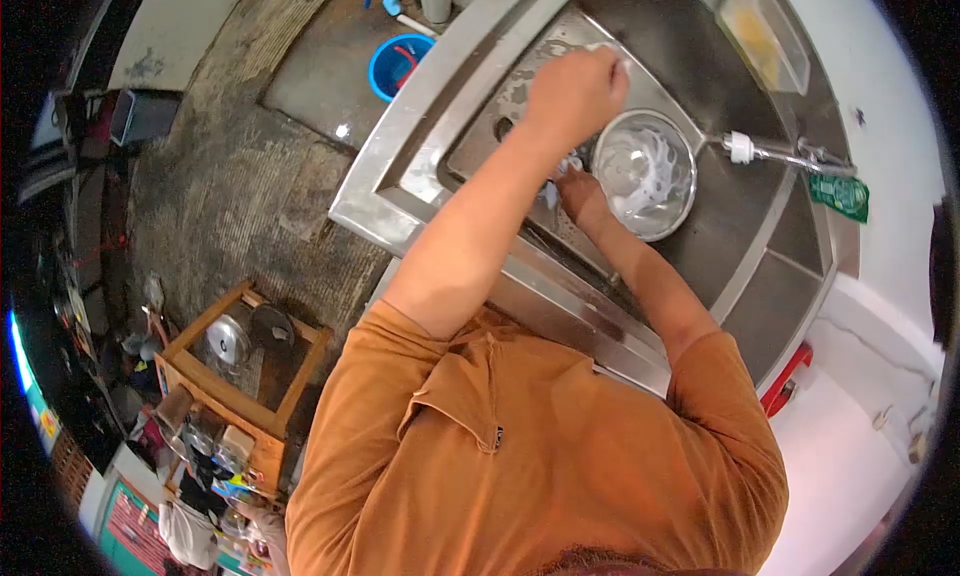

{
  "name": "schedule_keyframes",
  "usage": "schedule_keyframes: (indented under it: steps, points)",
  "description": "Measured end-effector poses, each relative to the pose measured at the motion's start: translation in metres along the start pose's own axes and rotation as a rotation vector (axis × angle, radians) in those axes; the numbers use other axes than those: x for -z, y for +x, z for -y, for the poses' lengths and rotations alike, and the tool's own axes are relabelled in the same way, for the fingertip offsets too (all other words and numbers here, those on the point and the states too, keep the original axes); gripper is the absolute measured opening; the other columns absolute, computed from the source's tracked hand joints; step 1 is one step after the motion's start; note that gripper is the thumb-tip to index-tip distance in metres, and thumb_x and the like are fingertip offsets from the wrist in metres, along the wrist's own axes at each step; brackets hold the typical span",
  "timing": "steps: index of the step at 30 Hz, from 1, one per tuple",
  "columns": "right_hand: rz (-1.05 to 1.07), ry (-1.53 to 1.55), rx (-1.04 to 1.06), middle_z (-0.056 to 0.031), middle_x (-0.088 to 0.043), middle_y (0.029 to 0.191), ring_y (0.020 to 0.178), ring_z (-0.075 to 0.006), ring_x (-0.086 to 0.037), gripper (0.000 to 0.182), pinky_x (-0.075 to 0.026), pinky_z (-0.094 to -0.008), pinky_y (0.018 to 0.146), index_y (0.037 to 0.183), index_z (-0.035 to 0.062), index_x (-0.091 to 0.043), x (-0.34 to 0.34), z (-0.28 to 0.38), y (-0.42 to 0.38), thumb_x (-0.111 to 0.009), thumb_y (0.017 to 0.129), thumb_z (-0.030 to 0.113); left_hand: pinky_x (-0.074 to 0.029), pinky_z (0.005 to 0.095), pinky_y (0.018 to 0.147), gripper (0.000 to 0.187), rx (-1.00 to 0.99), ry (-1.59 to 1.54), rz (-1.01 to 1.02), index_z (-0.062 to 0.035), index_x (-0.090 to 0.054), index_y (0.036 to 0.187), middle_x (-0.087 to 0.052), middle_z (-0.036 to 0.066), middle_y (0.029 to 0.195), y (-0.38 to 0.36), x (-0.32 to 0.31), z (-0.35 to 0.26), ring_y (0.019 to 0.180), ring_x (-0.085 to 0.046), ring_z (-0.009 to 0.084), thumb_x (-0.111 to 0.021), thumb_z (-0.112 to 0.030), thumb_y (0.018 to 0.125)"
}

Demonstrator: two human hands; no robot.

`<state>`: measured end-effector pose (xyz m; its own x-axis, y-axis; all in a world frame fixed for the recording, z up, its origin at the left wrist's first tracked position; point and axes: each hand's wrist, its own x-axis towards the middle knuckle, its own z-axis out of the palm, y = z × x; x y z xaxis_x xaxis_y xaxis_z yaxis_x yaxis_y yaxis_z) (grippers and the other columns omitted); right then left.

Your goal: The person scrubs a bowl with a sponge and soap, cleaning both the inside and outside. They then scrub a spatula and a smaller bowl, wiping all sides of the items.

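Over the steel sink (pixel 680 66), my left hand (pixel 580 94) is closed with its fingers curled away from me. A small whitish patch shows at its far edge, and I cannot make out what it grips. Lower down, my right hand (pixel 580 194) is closed beside a metal bowl (pixel 692 181) with white suds and some water inside. At its fingertips is a small whitish-blue soapy thing (pixel 568 166), too blurred to name. My left forearm crosses in front of part of the sink floor.
A faucet (pixel 742 148) points into the sink from the right, beside a green packet (pixel 840 196). A clear plastic container (pixel 785 41) with something yellow sits in the far corner. On the floor are a blue bucket (pixel 378 71) and a wooden frame (pixel 300 381).
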<state>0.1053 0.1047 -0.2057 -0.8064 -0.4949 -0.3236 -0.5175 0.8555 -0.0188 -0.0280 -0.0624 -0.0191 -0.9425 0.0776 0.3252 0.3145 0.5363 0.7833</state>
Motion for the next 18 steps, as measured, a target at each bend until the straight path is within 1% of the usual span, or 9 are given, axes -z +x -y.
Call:
schedule_keyframes:
  steps: [3,5,6,7,9,10,11,13,18]
  points:
    - [0.207,-0.022,-0.073,-0.0208,-0.063,0.113,0.102,-0.0351,-0.064,0.034,-0.052,-0.045,0.088,0.121,0.0045,-0.058,-0.004,0.007,0.011,-0.054,0.088,0.009,-0.053,0.0483,0.064,0.022,-0.001,-0.009,0.01,-0.0055,-0.063,0.08,-0.065,0.017,0.071,0.001,0.003,-0.002,0.067,-0.065,0.037,-0.06,-0.026,0.088]
    - [-0.255,0.096,0.237,-0.018,-0.059,0.123,0.12,-0.0329,-0.055,0.04,-0.041,-0.046,0.104,0.126,0.0066,-0.056,-0.01,0.003,0.019,-0.06,0.086,0.013,-0.053,0.048,0.064,0.021,0.009,-0.025,0.011,-0.0054,-0.063,0.08,-0.065,0.017,0.071,-0.001,0.007,-0.005,0.068,-0.066,0.0368,-0.061,-0.025,0.088]
    - [-0.179,0.099,0.278,-0.0152,-0.052,0.138,0.135,-0.0294,-0.041,0.05,-0.03,-0.0442,0.113,0.133,0.0067,-0.052,-0.01,0.004,0.035,-0.064,0.086,0.02,-0.053,0.0476,0.064,0.021,-0.005,-0.047,0.008,-0.0049,-0.063,0.081,-0.065,0.017,0.073,-0.002,0.008,-0.006,0.069,-0.066,0.0367,-0.061,-0.025,0.088]
    - [-0.176,0.103,0.307,-0.0152,-0.052,0.138,0.135,-0.0294,-0.041,0.05,-0.03,-0.0442,0.113,0.133,0.0067,-0.052,-0.009,0.006,0.043,-0.064,0.086,0.02,-0.053,0.0471,0.065,0.021,-0.019,-0.066,0.004,-0.0045,-0.063,0.081,-0.066,0.018,0.074,-0.002,0.01,-0.004,0.07,-0.066,0.0366,-0.061,-0.024,0.087]
    - [-0.089,0.289,-0.092,-0.0147,-0.053,0.135,0.129,-0.0231,-0.048,0.047,-0.035,-0.0423,0.11,0.14,0.0028,-0.041,0.058,0.035,0.059,-0.049,0.097,0.016,-0.053,0.0469,0.065,0.02,-0.017,-0.079,-0.006,-0.0041,-0.063,0.081,-0.066,0.018,0.075,-0.002,0.01,-0.002,0.071,-0.066,0.0364,-0.061,-0.023,0.087]
    - [-0.281,0.851,-0.06,-0.015,-0.053,0.131,0.129,-0.0241,-0.044,0.043,-0.033,-0.0415,0.109,0.133,0.0031,-0.046,-0.067,0.006,0.071,-0.053,0.096,0.024,-0.053,0.0466,0.066,0.02,-0.035,-0.107,-0.003,-0.0037,-0.063,0.081,-0.066,0.017,0.076,-0.002,0.01,-0.001,0.072,-0.067,0.0362,-0.061,-0.023,0.087]
    - [-0.267,0.856,-0.042,-0.015,-0.053,0.131,0.129,-0.0241,-0.044,0.043,-0.033,-0.0415,0.109,0.133,0.0031,-0.046,-0.063,0.008,0.084,-0.053,0.096,0.024,-0.053,0.0466,0.066,0.02,-0.018,-0.096,-0.013,-0.0037,-0.063,0.081,-0.066,0.017,0.076,-0.003,0.011,-0.001,0.072,-0.067,0.0362,-0.061,-0.023,0.087]
    - [-0.374,0.01,0.002,-0.0241,-0.057,0.126,0.12,-0.0378,-0.054,0.055,-0.045,-0.0489,0.095,0.131,0.0016,-0.046,-0.028,0.017,0.11,-0.063,0.088,0.031,-0.053,0.0459,0.066,0.02,0.003,-0.108,-0.003,-0.0036,-0.064,0.079,-0.067,0.016,0.076,-0.002,0.013,-0.001,0.072,-0.068,0.0346,-0.063,-0.023,0.085]
    - [-0.177,0.192,-0.073,-0.0269,-0.061,0.11,0.101,-0.0431,-0.06,0.041,-0.051,-0.0476,0.081,0.114,0.0001,-0.055,-0.028,0.032,0.148,-0.062,0.088,0.03,-0.053,0.0467,0.066,0.02,0.018,-0.117,-0.029,-0.0039,-0.063,0.077,-0.067,0.016,0.075,-0.003,0.01,0.004,0.071,-0.068,0.0342,-0.06,-0.022,0.086]
